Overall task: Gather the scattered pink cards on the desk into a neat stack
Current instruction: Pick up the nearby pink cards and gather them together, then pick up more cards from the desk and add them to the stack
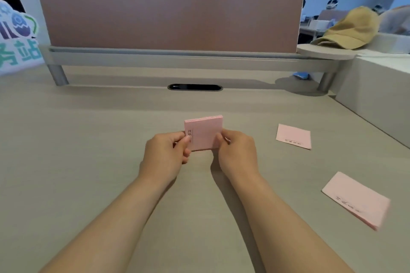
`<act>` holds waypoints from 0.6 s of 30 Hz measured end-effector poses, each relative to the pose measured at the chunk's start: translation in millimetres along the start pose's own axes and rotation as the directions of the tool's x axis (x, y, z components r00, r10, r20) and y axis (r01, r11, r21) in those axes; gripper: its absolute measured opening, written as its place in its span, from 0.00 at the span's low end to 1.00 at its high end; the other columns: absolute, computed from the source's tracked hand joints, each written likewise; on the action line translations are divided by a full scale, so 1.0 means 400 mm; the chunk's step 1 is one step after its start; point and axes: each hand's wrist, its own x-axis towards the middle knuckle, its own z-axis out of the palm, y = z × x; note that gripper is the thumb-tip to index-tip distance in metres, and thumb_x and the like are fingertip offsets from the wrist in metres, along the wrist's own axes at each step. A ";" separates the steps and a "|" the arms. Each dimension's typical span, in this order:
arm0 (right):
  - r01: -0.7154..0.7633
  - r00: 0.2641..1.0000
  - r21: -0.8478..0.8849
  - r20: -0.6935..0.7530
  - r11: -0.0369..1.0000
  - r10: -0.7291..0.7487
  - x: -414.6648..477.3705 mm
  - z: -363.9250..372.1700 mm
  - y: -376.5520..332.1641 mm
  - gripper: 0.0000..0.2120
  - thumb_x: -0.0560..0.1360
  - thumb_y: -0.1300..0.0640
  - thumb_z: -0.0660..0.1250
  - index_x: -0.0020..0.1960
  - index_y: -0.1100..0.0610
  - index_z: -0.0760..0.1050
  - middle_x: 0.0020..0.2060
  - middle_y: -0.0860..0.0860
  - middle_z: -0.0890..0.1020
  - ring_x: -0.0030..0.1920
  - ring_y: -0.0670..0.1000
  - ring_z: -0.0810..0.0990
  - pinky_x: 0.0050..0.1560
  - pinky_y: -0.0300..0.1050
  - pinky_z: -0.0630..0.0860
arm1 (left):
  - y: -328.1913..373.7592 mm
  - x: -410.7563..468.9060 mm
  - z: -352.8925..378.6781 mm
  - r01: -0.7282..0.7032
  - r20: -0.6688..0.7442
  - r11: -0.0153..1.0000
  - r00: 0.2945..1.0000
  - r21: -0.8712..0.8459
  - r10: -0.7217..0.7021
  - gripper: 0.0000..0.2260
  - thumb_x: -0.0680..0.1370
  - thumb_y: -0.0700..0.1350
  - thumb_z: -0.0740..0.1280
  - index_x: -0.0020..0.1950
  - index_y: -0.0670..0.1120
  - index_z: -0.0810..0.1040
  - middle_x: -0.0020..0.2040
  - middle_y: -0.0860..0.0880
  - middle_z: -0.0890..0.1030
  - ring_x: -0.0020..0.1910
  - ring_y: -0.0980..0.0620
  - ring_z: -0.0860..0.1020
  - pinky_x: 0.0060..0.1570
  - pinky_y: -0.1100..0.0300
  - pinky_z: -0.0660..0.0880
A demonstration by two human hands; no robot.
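While two cards lie loose, both hands hold a small pink stack [203,133] over the desk [88,139].

The left hand [165,155] pinches the stack's left edge between thumb and fingers, and the right hand [237,153] grips its right edge the same way, so the stack stands tilted between them. To the right of the grip lies one pink card [293,136] flat on the desk; a second card [356,199] lies further right and nearer the person. Beyond the grip stands a pink divider panel [173,17].
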 end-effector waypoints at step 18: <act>-0.141 0.990 -0.061 -0.019 0.988 0.140 0.111 -0.269 0.150 0.10 0.75 0.60 0.62 0.44 0.62 0.81 0.41 0.58 0.83 0.41 0.54 0.76 0.38 0.43 0.67 | 0.076 0.005 0.188 0.217 0.134 0.949 0.973 -0.230 -0.190 0.12 0.76 0.42 0.65 0.35 0.48 0.83 0.27 0.48 0.75 0.24 0.52 0.72 0.34 0.56 0.72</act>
